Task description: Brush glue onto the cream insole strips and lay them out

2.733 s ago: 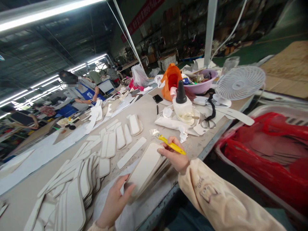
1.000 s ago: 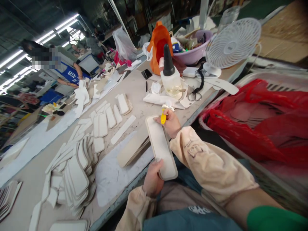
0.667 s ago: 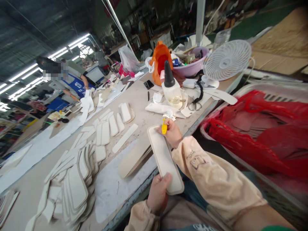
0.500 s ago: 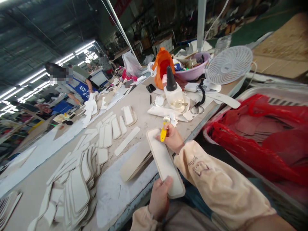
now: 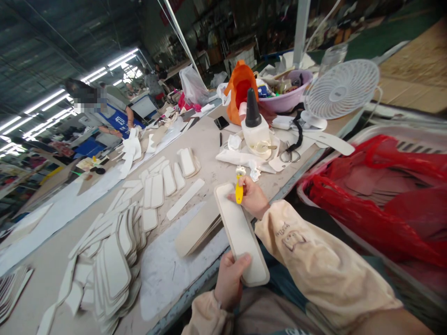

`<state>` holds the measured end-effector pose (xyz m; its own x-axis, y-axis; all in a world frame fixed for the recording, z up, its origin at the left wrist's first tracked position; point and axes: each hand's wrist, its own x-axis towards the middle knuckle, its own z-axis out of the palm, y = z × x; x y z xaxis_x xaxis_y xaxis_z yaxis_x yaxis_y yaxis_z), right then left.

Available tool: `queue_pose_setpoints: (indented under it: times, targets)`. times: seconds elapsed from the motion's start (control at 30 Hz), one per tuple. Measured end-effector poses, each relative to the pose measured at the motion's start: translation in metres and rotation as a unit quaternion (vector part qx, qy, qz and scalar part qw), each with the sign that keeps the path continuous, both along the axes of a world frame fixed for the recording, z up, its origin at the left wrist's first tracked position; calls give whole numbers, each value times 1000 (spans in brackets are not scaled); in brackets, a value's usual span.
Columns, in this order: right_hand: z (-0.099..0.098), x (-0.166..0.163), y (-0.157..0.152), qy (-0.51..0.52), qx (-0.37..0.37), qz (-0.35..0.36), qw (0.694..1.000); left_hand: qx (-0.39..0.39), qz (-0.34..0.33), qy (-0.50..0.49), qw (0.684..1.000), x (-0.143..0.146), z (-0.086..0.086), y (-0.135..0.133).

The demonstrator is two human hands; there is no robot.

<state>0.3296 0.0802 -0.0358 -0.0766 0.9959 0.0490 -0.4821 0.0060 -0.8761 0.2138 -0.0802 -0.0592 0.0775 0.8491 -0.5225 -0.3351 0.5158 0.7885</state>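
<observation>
My left hand (image 5: 230,279) grips the near end of a long cream panel (image 5: 239,230) with rounded corners, holding it over the table's front edge. My right hand (image 5: 252,197) is closed on a yellow-handled brush (image 5: 239,190) and also steadies the panel's far end; the white bristles point away from me. Just left of the panel a small stack of the same cream pieces (image 5: 197,228) lies on the table. A glue bottle (image 5: 254,128) with a black nozzle stands beyond my right hand.
Rows and heaps of cream pieces (image 5: 115,260) cover the table's left side. Scissors (image 5: 289,156), a white fan (image 5: 340,88), a purple bowl (image 5: 289,97) and an orange bag (image 5: 240,88) crowd the far right. A basket lined with red plastic (image 5: 377,200) sits to the right. Another person works at the far end.
I have lifted one panel off the stack and drawn it toward me, my left hand gripping its near end. My right hand has kept the brush throughout.
</observation>
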Motion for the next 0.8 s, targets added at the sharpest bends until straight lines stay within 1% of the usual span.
queue_pose_setpoints:
  times: [0.1,0.2,0.27,0.37,0.5,0.63,0.8]
  targets:
    - [-2,-2,-2,1,-1,19,1000,25,18,-24,999,1,9,10]
    - [-4,-6,-5,-3,-6,44,999,42,33,-15,998,3,16,20]
    - [-4,-7,-7,-5,-11,48,999,47,40,-2,998,4,16,23]
    - [-1,-8,-9,0,-7,37,999,59,54,20,997,2,13,25]
    - [3,-10,-13,14,-6,50,999,81,96,59,990,-4,8,26]
    - [1,-15,-20,9,-4,84,996,103,129,63,984,-8,12,29]
    - [-6,-16,-25,-42,31,104,993,99,122,73,985,-10,18,29]
